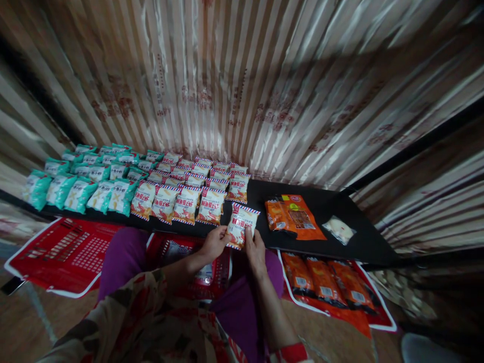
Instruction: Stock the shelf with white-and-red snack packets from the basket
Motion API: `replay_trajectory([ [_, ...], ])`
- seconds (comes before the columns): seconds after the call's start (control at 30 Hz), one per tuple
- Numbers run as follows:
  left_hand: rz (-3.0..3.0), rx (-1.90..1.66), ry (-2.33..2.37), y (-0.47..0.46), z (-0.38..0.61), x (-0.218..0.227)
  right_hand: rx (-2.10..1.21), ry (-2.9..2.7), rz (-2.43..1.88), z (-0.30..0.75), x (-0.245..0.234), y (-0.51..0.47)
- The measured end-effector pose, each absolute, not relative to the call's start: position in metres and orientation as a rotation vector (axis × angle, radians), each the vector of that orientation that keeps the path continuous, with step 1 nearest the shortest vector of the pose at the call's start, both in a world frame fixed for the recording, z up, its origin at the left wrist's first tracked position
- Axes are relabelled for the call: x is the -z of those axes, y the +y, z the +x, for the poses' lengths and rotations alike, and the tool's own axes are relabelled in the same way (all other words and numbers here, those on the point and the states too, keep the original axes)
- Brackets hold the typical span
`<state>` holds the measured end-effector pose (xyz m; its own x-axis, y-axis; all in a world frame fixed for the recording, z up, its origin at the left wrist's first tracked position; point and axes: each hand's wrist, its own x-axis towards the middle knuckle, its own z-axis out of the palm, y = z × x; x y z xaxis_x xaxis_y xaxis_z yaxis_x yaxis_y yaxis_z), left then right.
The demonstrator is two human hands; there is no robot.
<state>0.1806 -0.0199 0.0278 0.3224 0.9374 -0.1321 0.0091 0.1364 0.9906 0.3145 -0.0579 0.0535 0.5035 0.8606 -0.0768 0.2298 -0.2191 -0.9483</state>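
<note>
Both my hands hold one white snack packet [242, 224] with red print and a red-and-blue striped border, at the front edge of the black table [321, 206]. My left hand [214, 243] pinches its lower left corner. My right hand [255, 248] grips its lower right edge. The packet lies at the right end of a row of like white packets [187, 203]. To the left lie rows of teal packets [94, 194].
Orange packets [293, 216] and a small clear bag [339, 229] lie on the table's right part. Below the table are a red basket [66, 252] at the left, another red basket [196, 275] between my knees, and a tray of orange packets [328, 290] at the right. A striped curtain hangs behind.
</note>
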Motion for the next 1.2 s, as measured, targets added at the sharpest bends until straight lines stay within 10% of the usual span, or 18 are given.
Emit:
replay_trajectory([
  [1.2, 1.837, -0.805, 1.414, -0.011, 0.224, -0.031, -0.717, -1.01, -1.739, 0.349, -0.036, -0.01],
])
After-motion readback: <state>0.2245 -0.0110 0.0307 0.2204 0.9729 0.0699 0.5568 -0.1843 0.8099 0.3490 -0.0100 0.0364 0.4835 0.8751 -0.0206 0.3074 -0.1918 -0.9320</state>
